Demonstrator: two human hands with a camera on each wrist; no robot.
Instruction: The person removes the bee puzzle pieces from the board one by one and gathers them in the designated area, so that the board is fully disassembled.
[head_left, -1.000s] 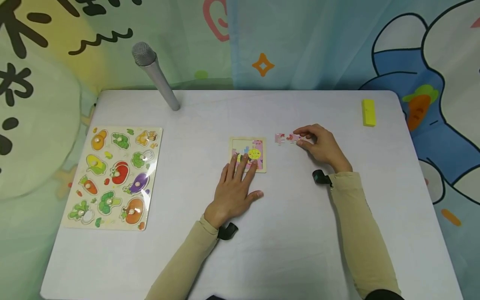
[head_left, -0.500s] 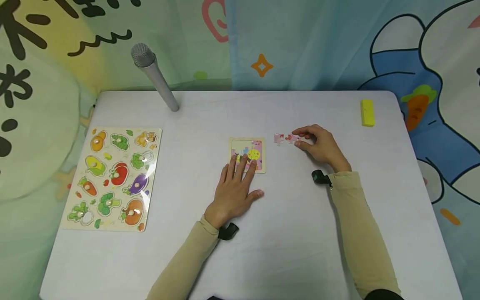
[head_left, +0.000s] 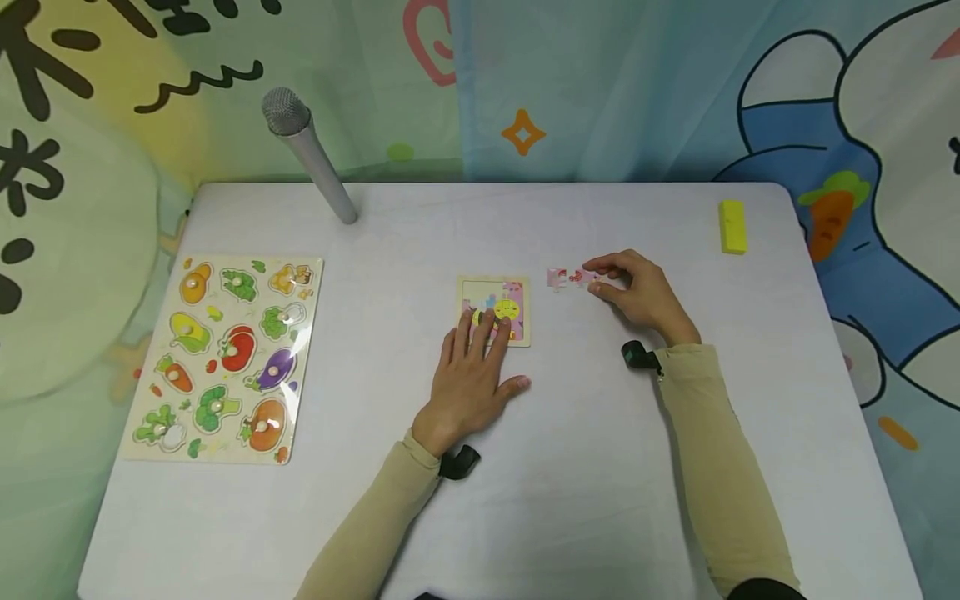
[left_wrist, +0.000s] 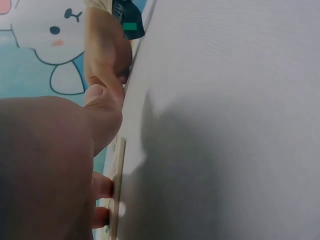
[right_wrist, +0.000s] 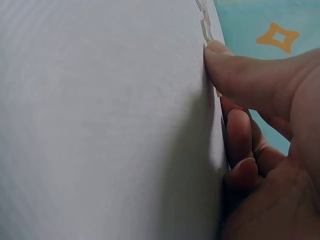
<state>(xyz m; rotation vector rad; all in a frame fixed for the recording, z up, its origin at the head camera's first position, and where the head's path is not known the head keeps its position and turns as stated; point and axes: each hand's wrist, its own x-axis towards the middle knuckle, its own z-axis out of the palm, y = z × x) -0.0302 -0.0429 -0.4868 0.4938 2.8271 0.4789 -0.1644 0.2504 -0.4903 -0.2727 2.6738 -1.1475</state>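
Observation:
My left hand [head_left: 471, 387] lies with its fingers spread and straight on a small framed jigsaw puzzle [head_left: 507, 310], whose picture has a yellow round figure on pink. In the left wrist view, those fingertips rest at the edge of the wooden puzzle frame [left_wrist: 119, 175]. To the right, my right hand [head_left: 640, 292] pinches a pink jigsaw piece [head_left: 581, 276] between thumb and forefinger, down at the table. Part of that piece is hidden by the fingers. Another pink jigsaw piece [head_left: 556, 277] lies just left of it, between the hand and the frame.
A vegetable knob-puzzle board [head_left: 212, 358] takes up the left side of the white table [head_left: 405, 225]. Behind it a grey microphone [head_left: 315, 158] stands near the back edge. At the back right is a yellow block [head_left: 732, 227]. A printed curtain [head_left: 600, 92] hangs behind the table.

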